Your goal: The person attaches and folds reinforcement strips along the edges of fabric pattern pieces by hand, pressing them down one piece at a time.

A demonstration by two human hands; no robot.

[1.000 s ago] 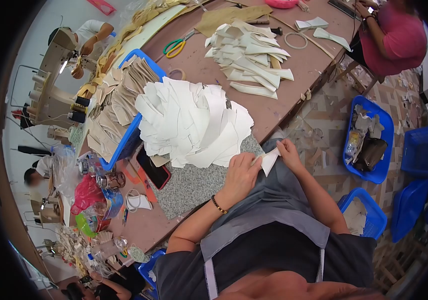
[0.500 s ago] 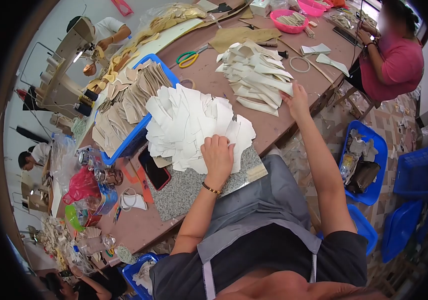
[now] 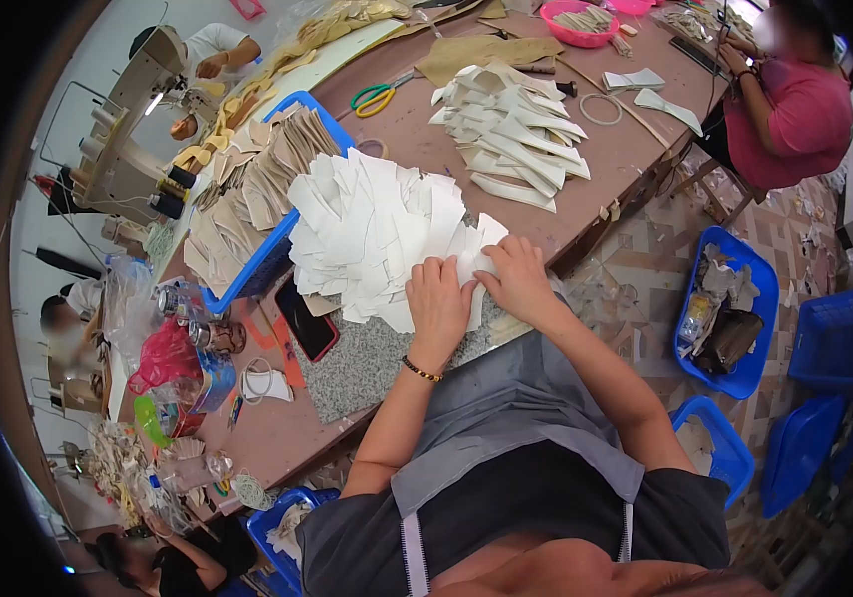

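A heap of white, flat cut pieces (image 3: 367, 234), possibly leather or card, lies on a speckled grey stone slab (image 3: 352, 373) in front of me. My left hand (image 3: 438, 303) is closed at the heap's near edge, thumb toward the right. Close beside it, my right hand (image 3: 521, 284) has its fingers bent over one white piece (image 3: 476, 244) at the heap's right side. Both hands pinch at that piece; their fingertips are partly hidden. Farther back, a fanned stack of curved off-white strips (image 3: 511, 134) rests on the brown table, with neither hand on it.
Left of the heap stands a blue basket (image 3: 265, 267) of beige pieces, with a phone (image 3: 307, 323) nearby. Green-and-yellow scissors (image 3: 375, 97) lie behind. Blue bins (image 3: 730, 318) stand on the floor at right. Co-workers sit around, one in a pink shirt (image 3: 800, 124).
My right hand has left the stack of strips and come left and nearer, to the white heap beside my left hand. The left hand has stayed nearly in place.
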